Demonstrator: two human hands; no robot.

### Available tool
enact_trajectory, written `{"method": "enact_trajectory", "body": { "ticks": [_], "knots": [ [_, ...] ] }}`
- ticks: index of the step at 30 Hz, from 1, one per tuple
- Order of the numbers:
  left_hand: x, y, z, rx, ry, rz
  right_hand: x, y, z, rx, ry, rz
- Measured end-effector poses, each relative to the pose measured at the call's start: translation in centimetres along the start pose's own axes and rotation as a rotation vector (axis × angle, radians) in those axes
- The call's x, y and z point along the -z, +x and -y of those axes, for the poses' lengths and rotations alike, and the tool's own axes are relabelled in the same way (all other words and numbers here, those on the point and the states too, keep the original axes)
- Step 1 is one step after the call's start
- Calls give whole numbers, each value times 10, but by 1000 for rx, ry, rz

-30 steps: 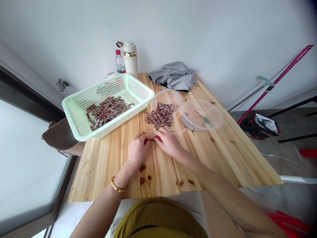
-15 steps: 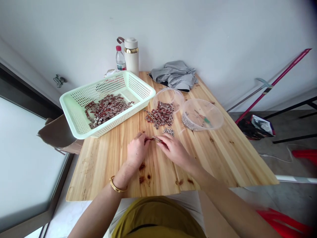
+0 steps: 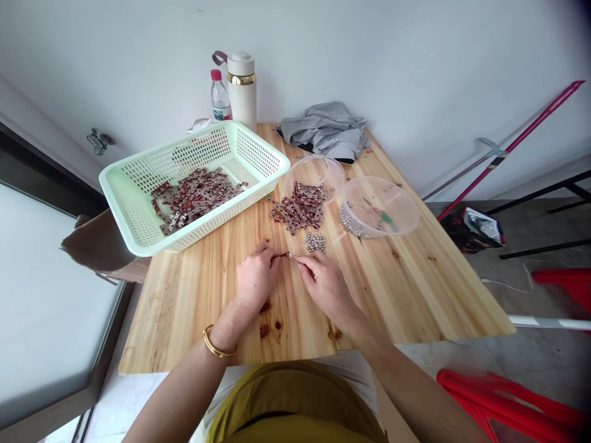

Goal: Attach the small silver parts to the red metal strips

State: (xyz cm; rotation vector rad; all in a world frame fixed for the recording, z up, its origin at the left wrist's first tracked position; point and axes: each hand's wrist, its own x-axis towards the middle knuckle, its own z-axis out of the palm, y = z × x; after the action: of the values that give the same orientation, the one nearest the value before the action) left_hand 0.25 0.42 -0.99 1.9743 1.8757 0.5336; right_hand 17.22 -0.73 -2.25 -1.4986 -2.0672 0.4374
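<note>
My left hand [image 3: 255, 275] is closed in a pinch on a small reddish-brown strip [image 3: 281, 255], which points to the right. Pinched in my right hand [image 3: 325, 284] is a thin silvery metal piece [image 3: 294, 258]; its kind is too small to make out. Its tip meets the end of the strip, just above the wooden table [image 3: 198, 307]. Beyond my hands lie a small group of silvery nut-like parts [image 3: 314, 242] and a heap of similar reddish strips [image 3: 300, 209].
A pale green basket [image 3: 226, 212] with many strips stands at left. Behind the heap is a clear round container [image 3: 339, 169]; a clear tub [image 3: 404, 224] holds small metal parts and a green-handled tool [image 3: 384, 216]. Bottle [image 3: 220, 98], flask [image 3: 242, 98] and grey cloth [image 3: 323, 129] sit at the back.
My right hand has turned slightly, its fingers lower, and the metal piece shows less from them. The left hand keeps its hold. The whole view has shifted a little.
</note>
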Motion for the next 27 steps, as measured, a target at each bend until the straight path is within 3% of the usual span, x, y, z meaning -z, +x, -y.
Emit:
{"method": "enact_trajectory", "body": {
  "ticks": [11, 16, 20, 27],
  "knots": [
    [3, 3, -2, 27, 26, 23, -3, -4, 14, -24, -185, 34],
    [3, 1, -1, 11, 67, 15, 12, 6, -3, 25, -62, 50],
    [3, 0, 2, -11, 88, 15, 29, 30, -23, 13, -154, -52],
    [3, 2, 8, -15, -3, 17, 31, 64, -22, 84, -387, 148]
  ]
}}
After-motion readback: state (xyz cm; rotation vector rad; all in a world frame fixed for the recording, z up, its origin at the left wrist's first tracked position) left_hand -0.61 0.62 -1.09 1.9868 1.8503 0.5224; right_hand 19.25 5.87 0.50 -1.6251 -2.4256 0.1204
